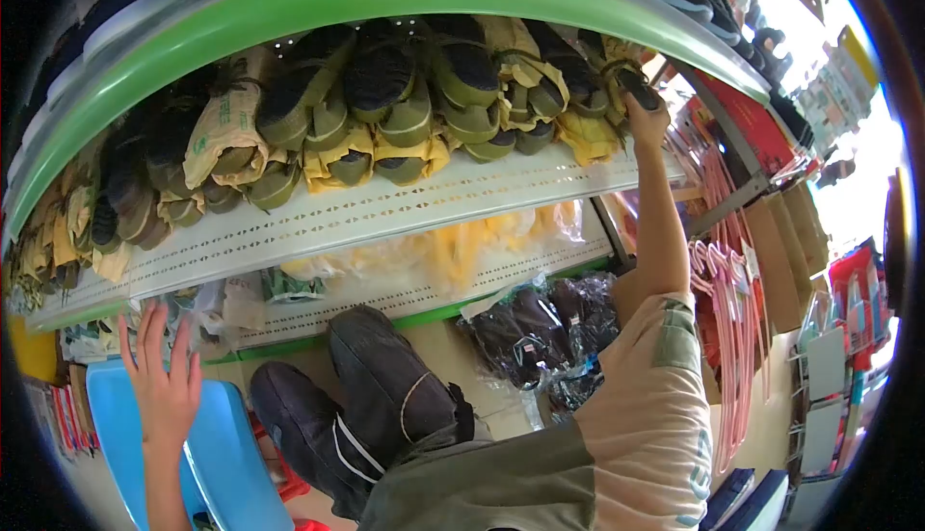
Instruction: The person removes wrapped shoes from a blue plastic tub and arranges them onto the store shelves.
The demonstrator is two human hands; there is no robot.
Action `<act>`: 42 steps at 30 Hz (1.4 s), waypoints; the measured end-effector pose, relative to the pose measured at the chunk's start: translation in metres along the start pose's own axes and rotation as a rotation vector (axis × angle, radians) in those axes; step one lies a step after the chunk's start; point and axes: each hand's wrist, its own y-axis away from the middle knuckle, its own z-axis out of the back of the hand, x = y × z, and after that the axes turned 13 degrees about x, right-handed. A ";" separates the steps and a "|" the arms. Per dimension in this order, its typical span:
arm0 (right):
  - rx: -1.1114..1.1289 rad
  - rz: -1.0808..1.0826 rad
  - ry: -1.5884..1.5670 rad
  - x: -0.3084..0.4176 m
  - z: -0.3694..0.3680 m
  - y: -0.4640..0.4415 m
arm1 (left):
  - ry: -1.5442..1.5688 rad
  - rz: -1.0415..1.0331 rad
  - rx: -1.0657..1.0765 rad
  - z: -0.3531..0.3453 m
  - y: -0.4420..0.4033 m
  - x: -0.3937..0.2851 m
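At the right end of the perforated metal shelf [501, 181], my right hand [648, 120] is closed around the end of a dark shoe [636, 90] with an olive edge. Part of its fingers is hidden behind the shoe. Beside it stands a long row of black shoes [381, 83] with olive soles, many partly wrapped in yellowish paper [231, 126] and tied with cord. My left hand [162, 377] holds nothing; its fingers are spread and raised near the shelf's front edge, above a blue plastic stool [226, 444].
A green-edged upper shelf [424, 1] carrying more shoes curves overhead. Below lie yellow plastic-wrapped goods [462, 247] and dark bagged items [530, 333] on the floor. Pink hangers [727, 329] and cardboard [785, 252] stand to the right. My knees [371, 358] are close to the lower shelf.
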 end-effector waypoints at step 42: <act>0.033 0.297 -0.107 0.299 -0.102 0.110 | 0.328 -0.017 1.067 -0.166 0.427 0.010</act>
